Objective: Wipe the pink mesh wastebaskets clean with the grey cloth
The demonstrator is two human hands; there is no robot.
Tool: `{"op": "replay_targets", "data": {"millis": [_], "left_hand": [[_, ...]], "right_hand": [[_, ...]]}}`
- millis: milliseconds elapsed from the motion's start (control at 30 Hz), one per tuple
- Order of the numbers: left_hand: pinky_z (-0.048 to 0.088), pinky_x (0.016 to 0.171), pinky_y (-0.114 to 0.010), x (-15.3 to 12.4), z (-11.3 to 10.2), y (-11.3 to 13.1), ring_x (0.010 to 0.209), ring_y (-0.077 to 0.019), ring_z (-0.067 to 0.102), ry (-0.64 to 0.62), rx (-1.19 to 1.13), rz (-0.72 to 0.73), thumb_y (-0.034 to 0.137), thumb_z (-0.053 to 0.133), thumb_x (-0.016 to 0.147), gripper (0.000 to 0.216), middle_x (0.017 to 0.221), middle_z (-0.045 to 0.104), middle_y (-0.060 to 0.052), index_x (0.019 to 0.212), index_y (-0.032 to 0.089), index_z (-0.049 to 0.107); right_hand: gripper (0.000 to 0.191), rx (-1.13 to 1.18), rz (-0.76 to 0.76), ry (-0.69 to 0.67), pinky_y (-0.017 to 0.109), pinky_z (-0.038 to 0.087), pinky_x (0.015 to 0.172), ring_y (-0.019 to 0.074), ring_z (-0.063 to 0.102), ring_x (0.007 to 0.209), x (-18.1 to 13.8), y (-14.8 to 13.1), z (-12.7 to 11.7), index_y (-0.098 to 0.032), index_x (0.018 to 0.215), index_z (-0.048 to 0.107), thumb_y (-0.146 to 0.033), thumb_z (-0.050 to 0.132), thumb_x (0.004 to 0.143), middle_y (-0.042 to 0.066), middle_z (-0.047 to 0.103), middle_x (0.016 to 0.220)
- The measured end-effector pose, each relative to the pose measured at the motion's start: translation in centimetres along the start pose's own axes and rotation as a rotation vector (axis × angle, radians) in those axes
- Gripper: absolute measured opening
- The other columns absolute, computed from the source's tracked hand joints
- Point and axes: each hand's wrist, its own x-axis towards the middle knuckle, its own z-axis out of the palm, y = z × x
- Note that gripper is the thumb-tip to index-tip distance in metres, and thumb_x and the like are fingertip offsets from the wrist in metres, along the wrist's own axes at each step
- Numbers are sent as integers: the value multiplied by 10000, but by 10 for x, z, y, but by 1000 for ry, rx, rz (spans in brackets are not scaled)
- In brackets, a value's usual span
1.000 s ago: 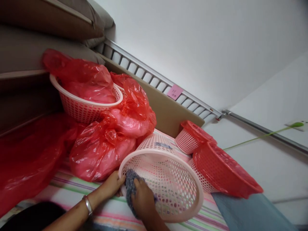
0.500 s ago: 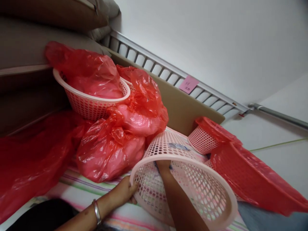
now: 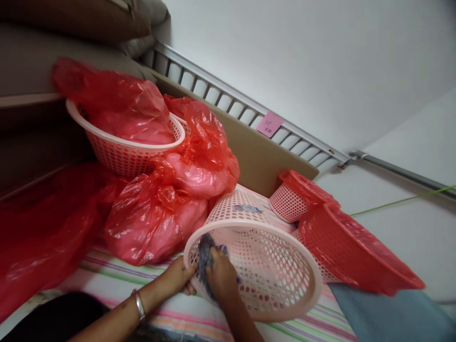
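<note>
A pink plastic basket (image 3: 285,237) with a holed wall lies tipped on its side, its mouth facing me. My left hand (image 3: 180,275) grips the rim at the left, thumb over the edge. Inside the mouth, my right hand (image 3: 223,275) is closed on a crumpled dark blue-grey cloth (image 3: 206,259) and presses it against the inner wall near the left rim. A small printed label (image 3: 247,208) shows on the basket's upper outside. Below the basket is a striped sheet (image 3: 142,270).
Red plastic bags (image 3: 156,228) with pink contents lie to the left, beside a bag-filled pink basket (image 3: 124,154). Red-covered baskets (image 3: 342,247) stand at right. Behind are a tan board (image 3: 263,166), a metal rail (image 3: 217,90) and a pink note (image 3: 270,124). Blue fabric (image 3: 384,308) lies at lower right.
My right hand has come from deep inside the basket to the left part of its mouth, bringing the cloth into view. My left hand stays on the rim. The view has shifted slightly.
</note>
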Motion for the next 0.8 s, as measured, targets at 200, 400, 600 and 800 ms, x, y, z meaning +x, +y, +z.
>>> {"op": "replay_targets", "data": {"millis": [200, 400, 600, 800], "left_hand": [[527, 628, -327, -7, -11, 27, 674, -229, 662, 50, 97, 84, 499, 521, 752, 405, 720, 715, -89, 814, 116, 636], [500, 728, -345, -10, -27, 47, 796, -256, 636, 132, 188, 251, 417, 445, 814, 411, 857, 719, -106, 891, 71, 653], [512, 760, -344, -5, -17, 33, 834, -248, 644, 95, 118, 272, 350, 476, 788, 341, 903, 708, -102, 941, 93, 638], [460, 415, -240, -10, -5, 26, 455, -133, 560, 78, 89, 62, 360, 471, 795, 337, 694, 647, -46, 993, 113, 585]], "right_hand": [[470, 10, -23, -20, 330, 391, 909, 244, 533, 1059, -55, -6, 5, -193, 1180, 547, -162, 469, 717, 101, 581, 1164], [450, -4, -19, -24, 329, 420, 863, 241, 566, 1002, -50, -4, 0, -201, 1141, 562, -156, 469, 703, 93, 612, 1088], [378, -28, 171, 121, 295, 435, 801, 216, 600, 929, 15, 10, -1, -154, 1127, 553, -152, 429, 770, 103, 640, 1009], [292, -38, 184, 153, 376, 397, 905, 239, 532, 1078, 102, 34, -10, -180, 1099, 592, -186, 391, 887, 119, 604, 1127]]}}
